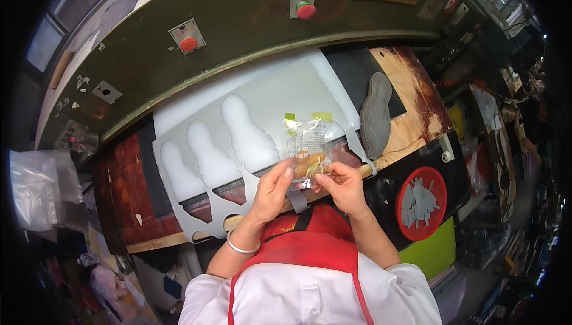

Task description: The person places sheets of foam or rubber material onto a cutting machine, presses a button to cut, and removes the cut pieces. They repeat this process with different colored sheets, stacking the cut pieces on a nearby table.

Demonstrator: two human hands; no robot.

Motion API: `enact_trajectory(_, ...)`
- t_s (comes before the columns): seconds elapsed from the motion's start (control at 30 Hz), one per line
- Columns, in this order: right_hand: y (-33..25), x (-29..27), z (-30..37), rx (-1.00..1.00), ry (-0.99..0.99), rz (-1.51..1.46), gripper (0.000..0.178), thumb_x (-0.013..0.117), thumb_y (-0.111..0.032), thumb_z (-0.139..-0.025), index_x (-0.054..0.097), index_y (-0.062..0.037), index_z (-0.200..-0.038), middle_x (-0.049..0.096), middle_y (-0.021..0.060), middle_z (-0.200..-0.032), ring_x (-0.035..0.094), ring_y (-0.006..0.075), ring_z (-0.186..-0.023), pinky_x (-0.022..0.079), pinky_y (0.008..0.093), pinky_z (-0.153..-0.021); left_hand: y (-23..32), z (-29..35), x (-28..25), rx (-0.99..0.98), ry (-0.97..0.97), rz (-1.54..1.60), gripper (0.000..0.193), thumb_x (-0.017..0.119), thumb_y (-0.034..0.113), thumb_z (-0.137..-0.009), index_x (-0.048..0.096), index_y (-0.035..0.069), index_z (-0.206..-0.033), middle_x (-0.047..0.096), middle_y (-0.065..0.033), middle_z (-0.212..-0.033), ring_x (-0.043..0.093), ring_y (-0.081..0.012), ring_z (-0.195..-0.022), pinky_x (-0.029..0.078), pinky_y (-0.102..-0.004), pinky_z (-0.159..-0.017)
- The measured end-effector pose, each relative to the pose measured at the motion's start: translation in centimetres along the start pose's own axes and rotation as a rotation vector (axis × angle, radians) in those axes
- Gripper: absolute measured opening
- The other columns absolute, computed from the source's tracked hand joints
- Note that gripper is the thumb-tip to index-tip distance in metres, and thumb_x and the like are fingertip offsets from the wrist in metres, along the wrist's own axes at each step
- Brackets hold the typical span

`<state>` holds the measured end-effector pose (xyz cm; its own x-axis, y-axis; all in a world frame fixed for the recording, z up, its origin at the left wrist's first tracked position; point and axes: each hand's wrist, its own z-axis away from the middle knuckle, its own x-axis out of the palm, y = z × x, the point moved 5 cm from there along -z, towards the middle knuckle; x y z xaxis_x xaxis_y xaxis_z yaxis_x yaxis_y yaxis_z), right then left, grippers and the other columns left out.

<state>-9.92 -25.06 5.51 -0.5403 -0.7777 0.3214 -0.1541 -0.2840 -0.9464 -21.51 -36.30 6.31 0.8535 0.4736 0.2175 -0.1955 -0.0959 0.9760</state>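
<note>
Holding a small clear plastic packet with green upper corners and golden-brown rounded contents (308,146), both bare hands work above the tabletop's front edge, right of its middle. The left hand (271,197) pinches the packet at its lower left edge, thumb laid along the near face and fingers mostly concealed. The right hand (345,189) has thumb and curled forefinger closed on the lower right corner; no gap is seen between digits and film on either side. The packet's brown contents sit between the two thumbs and slightly above them; its printed upper portion projects free beyond the fingertips, toward the rear edge of the tabletop. Contact between packet and the surface below cannot be determined. Beneath and to the left lies a thin light-grey sheet with foot-shaped cut-outs (298,86), its cut margin overhanging the front edge. White material (247,134) shows through the openings. Near the tabletop's right edge, well apart from the hands, rests a dark-grey sole-shaped piece (376,116). Outside the front right corner stands a round red plastic bowl (423,173) containing grey strips (420,203). A pale smooth bangle (243,248) encircles the left wrist.
</note>
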Motion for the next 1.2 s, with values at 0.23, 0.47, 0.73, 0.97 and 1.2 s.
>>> enact_trajectory(0.23, -0.2, -0.4, 0.7, 0.0, 0.026, -0.034, 0.01, 0.064, -0.003, -0.088, 0.061, 0.0042, -0.094, 0.066, 0.0068, -0.077, 0.063, 0.011, -0.069, 0.054, 0.0233, -0.063, -0.1, 0.4, 0.7, -0.052, -0.007, 0.025, 0.043, 0.038, 0.024, -0.102, 0.046, -0.007, -0.13, 0.061, -0.0075, -0.111, 0.055, -0.0105, -0.094, 0.046, -0.025, -0.081)
enact_trajectory(0.47, -0.1, -0.8, 1.5, 0.031, 0.032, -0.09, 0.009, 0.064, -0.003, -0.088, 0.062, 0.0035, -0.094, 0.065, 0.0067, -0.076, 0.063, 0.0115, -0.068, 0.054, 0.0238, -0.062, 0.2, 0.9, 1.1, -0.079, -0.055, 0.063, 0.041, 0.038, 0.023, -0.102, 0.047, -0.006, -0.13, 0.061, -0.0051, -0.107, 0.055, -0.0092, -0.088, 0.045, -0.024, -0.079)
enact_trajectory(0.73, -0.2, -0.8, 1.7, 0.003, 0.013, -0.045, 0.009, 0.062, -0.002, -0.088, 0.062, 0.0041, -0.094, 0.066, 0.0087, -0.078, 0.064, 0.0141, -0.067, 0.054, 0.0257, -0.062, 0.6, 1.4, 0.9, 0.017, -0.026, -0.113, 0.037, 0.043, 0.02, -0.101, 0.051, -0.007, -0.125, 0.063, -0.0108, -0.107, 0.059, -0.0137, -0.09, 0.052, -0.0282, -0.076)
enact_trajectory(0.97, -0.1, -0.2, 1.4, 0.023, -0.009, -0.093, 0.012, 0.064, -0.004, -0.088, 0.063, 0.0046, -0.095, 0.066, 0.007, -0.076, 0.063, 0.0112, -0.068, 0.053, 0.0236, -0.062, 1.1, 1.8, 0.9, 0.001, 0.028, -0.102, 0.038, 0.04, 0.02, -0.102, 0.05, -0.006, -0.127, 0.064, -0.0067, -0.105, 0.057, -0.0112, -0.086, 0.047, -0.0263, -0.081)
enact_trajectory(1.2, -0.1, 0.4, 1.3, 0.032, 0.011, -0.086, 0.008, 0.064, -0.005, -0.088, 0.062, 0.003, -0.089, 0.066, 0.0067, -0.076, 0.063, 0.0105, -0.066, 0.053, 0.0228, -0.06, 1.7, 1.9, 0.4, 0.009, 0.077, -0.125, 0.037, 0.042, 0.021, -0.101, 0.054, -0.004, -0.124, 0.056, 0.0034, -0.077, 0.043, -0.0021, -0.065, 0.036, -0.0199, -0.058)
